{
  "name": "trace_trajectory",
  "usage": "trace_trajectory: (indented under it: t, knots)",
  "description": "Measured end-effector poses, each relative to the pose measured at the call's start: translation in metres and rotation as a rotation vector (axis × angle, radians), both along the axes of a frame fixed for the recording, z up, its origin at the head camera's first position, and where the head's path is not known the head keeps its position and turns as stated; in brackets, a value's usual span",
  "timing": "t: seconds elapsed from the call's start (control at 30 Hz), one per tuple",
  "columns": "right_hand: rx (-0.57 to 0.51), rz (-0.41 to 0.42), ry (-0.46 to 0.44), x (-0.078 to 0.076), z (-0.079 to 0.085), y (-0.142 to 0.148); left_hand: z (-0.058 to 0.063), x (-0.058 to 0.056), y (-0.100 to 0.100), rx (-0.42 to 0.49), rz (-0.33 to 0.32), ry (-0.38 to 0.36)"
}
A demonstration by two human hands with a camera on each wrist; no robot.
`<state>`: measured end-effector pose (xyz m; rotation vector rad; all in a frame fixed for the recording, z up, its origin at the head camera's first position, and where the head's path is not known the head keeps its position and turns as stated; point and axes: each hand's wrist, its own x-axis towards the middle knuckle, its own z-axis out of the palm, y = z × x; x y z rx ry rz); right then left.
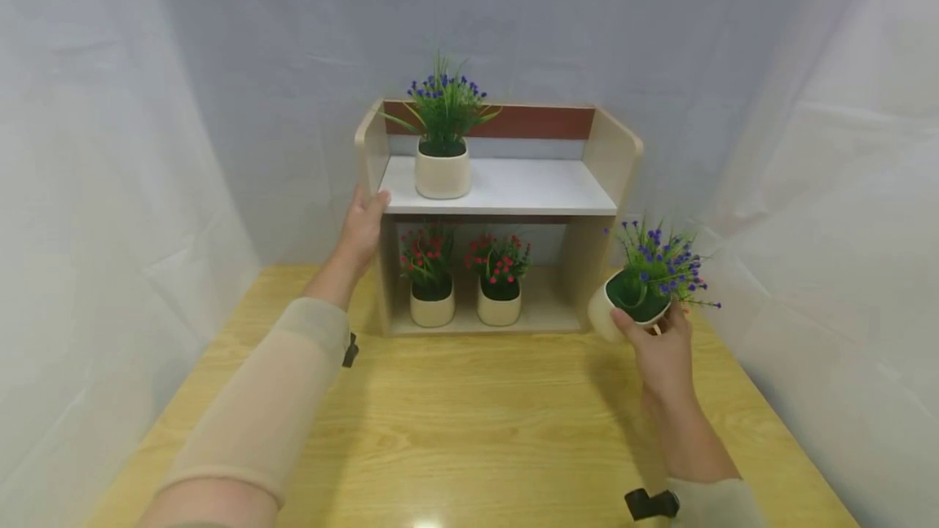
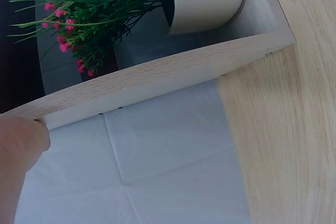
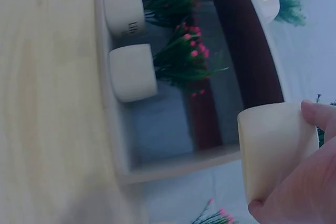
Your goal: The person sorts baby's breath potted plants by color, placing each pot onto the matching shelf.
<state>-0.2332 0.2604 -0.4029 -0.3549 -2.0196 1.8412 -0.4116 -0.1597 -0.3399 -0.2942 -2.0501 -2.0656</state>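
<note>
My left hand (image 1: 361, 226) grips the left side panel of a small two-tier shelf (image 1: 506, 209), thumb at the front edge and fingers mostly hidden behind. My right hand (image 1: 663, 353) holds a potted plant with purple flowers (image 1: 637, 300) by its cream pot, thumb on the rim. The pot tilts above the table, just right of the shelf. Another purple-flowered potted plant (image 1: 443, 169) stands on the upper board, toward its left end. Two red-flowered plants, a left one (image 1: 432, 308) and a right one (image 1: 500, 308), stand side by side on the lower tier.
The shelf sits toward the back of a wood-grain table (image 1: 455, 414). Pale sheeting (image 1: 293, 39) hangs behind and along both sides. Pink-red flowers (image 3: 218, 217) of one more plant show beyond the shelf's right side, its pot hidden.
</note>
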Motion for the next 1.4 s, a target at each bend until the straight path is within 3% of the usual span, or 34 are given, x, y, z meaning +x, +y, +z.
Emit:
trace_trajectory:
  t: [0.13,0.3,0.6,0.8,1.07,1.4]
  knots:
    - [0.038,0.016,0.060,0.000,0.015,-0.008,-0.001,0.000,-0.001,-0.002,-0.002,-0.003]
    - [0.028,0.096,0.141,-0.004,0.038,-0.018,-0.001,-0.001,-0.001,-0.002,-0.002,-0.008]
    - [0.187,0.215,0.118,-0.020,0.077,-0.026,-0.002,-0.001,-0.002,-0.001,0.002,-0.006]
    - [0.210,0.273,0.135,-0.040,0.092,-0.032,-0.002,0.000,-0.001,0.008,-0.008,-0.004]
    - [0.308,0.286,0.111,-0.064,0.107,-0.037,-0.005,-0.001,-0.001,0.012,-0.007,0.001]
    - [0.265,0.366,0.115,-0.093,0.126,-0.041,-0.002,0.000,-0.001,-0.016,0.015,0.000]
